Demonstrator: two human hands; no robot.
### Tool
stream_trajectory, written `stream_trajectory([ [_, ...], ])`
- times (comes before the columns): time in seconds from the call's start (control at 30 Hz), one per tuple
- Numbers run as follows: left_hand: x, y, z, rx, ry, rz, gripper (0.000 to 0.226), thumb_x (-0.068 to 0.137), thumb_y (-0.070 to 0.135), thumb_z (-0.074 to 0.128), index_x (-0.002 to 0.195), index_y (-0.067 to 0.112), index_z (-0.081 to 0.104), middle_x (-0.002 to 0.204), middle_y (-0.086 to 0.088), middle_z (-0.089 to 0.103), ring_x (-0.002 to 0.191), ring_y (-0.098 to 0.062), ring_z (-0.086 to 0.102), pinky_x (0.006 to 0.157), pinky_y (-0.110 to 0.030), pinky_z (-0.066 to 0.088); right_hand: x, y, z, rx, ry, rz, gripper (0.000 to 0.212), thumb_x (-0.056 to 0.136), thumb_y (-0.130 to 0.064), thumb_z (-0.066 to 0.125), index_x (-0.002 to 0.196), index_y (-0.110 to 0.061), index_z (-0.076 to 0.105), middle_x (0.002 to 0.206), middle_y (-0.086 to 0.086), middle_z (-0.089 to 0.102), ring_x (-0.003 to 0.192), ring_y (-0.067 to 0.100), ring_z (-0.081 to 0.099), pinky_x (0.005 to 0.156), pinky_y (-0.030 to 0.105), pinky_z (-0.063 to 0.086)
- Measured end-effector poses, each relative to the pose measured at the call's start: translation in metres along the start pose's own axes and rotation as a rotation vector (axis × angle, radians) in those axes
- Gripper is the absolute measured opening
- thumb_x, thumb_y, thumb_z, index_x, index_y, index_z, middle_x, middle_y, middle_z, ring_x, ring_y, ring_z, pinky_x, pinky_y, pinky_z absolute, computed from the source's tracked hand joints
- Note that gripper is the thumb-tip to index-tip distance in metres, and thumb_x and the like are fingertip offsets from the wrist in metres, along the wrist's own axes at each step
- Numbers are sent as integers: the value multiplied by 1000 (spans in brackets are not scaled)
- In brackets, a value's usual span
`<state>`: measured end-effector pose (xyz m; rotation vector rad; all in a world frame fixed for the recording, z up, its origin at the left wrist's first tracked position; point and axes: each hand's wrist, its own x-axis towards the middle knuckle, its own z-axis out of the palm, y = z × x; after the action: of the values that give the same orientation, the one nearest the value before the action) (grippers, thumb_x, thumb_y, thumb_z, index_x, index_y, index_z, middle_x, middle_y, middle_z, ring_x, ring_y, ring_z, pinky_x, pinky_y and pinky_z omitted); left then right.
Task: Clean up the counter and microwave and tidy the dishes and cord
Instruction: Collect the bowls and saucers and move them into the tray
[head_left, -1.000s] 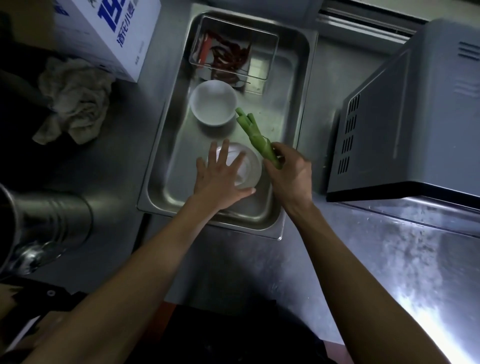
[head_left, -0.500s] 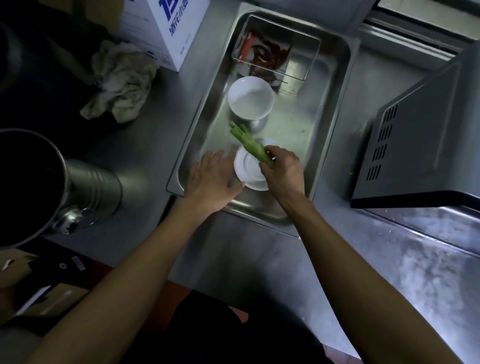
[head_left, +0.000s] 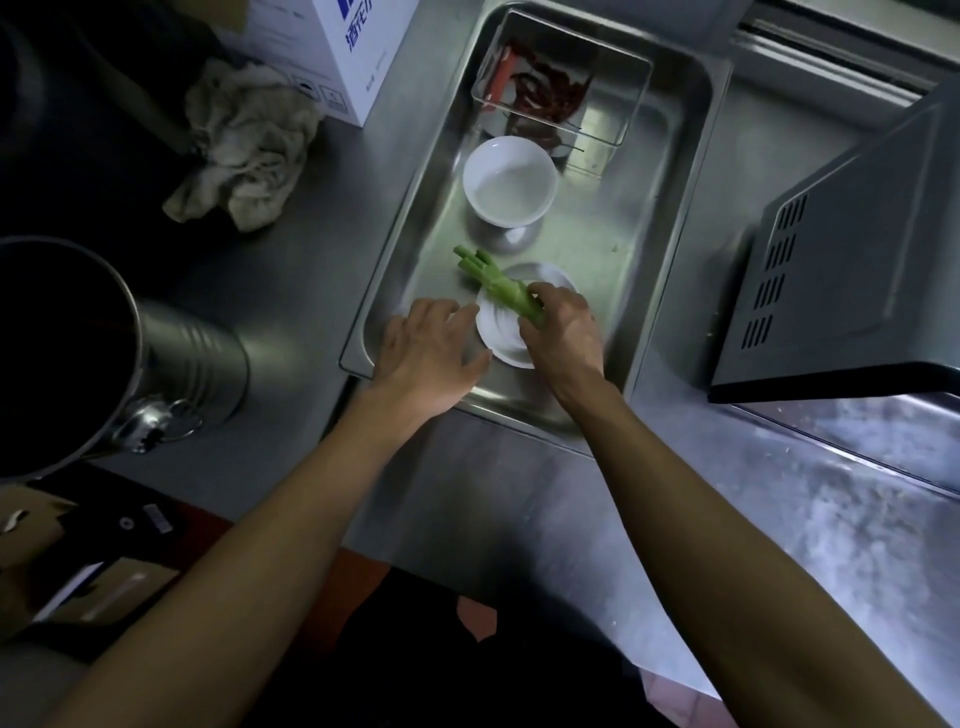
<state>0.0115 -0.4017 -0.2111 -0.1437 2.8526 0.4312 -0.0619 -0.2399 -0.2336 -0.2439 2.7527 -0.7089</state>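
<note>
left hand (head_left: 431, 353): slides off the plate (head_left: 501, 332) to its left edge | green stalk (head_left: 496, 283): now lower, over plate

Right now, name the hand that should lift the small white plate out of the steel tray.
Left. The left hand is free, fingertips at the small white plate's near-left rim. The right hand is closed on the green vegetable stalk above that plate.

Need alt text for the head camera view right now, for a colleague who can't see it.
A person's right hand holds a green vegetable stalk over a small white plate in a steel tray, with the left hand open at the plate's edge. Behind sit a white bowl and a clear container of dried chillies; a microwave stands to the right.
</note>
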Motion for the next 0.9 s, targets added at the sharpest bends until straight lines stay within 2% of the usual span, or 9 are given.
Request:
stream_trajectory([
  [0.2, -5, 5, -7, -10, -9, 30, 57, 92, 49, 50, 143, 25, 43, 143, 1, 48, 133, -23, 38, 106, -47, 36, -15, -4, -12, -52, 31, -7, 35, 91, -22, 58, 124, -11, 64, 114, 18, 65, 105, 38, 58, 85, 46, 51],
  [0.4, -10, 16, -14, -5, 46, 106, 53, 92, 43, 55, 141, 22, 48, 140, -2, 53, 129, -25, 43, 101, -47, 38, -46, -5, -33, -124, 22, -19, 38, 95, -24, 57, 131, -13, 60, 129, 10, 62, 116, 33, 56, 94, 46, 48],
  [0.6, -14, 40, -22, -31, 63, 244, 48, 96, 39, 52, 140, 21, 49, 143, -5, 50, 132, -27, 41, 101, -48, 38, -93, -2, -60, -97, 147, 18, 37, 94, -24, 60, 130, -14, 62, 129, 8, 63, 116, 32, 58, 92, 45, 50],
  [0.73, -19, 70, -24, -18, 67, 381, 48, 96, 38, 53, 139, 18, 52, 137, -8, 56, 128, -31, 47, 99, -49, 42, -128, 13, -78, -121, 231, 72, 29, 95, -21, 58, 120, -11, 66, 118, 9, 67, 107, 32, 60, 86, 46, 51],
  [0.9, -32, 114, -22, -20, 42, 501, 47, 89, 35, 60, 131, 13, 59, 125, -10, 63, 118, -33, 54, 87, -49, 49, -173, 46, -101, -52, 305, 148, 34, 94, -19, 62, 126, -11, 66, 129, 9, 65, 117, 33, 58, 93, 43, 49],
])
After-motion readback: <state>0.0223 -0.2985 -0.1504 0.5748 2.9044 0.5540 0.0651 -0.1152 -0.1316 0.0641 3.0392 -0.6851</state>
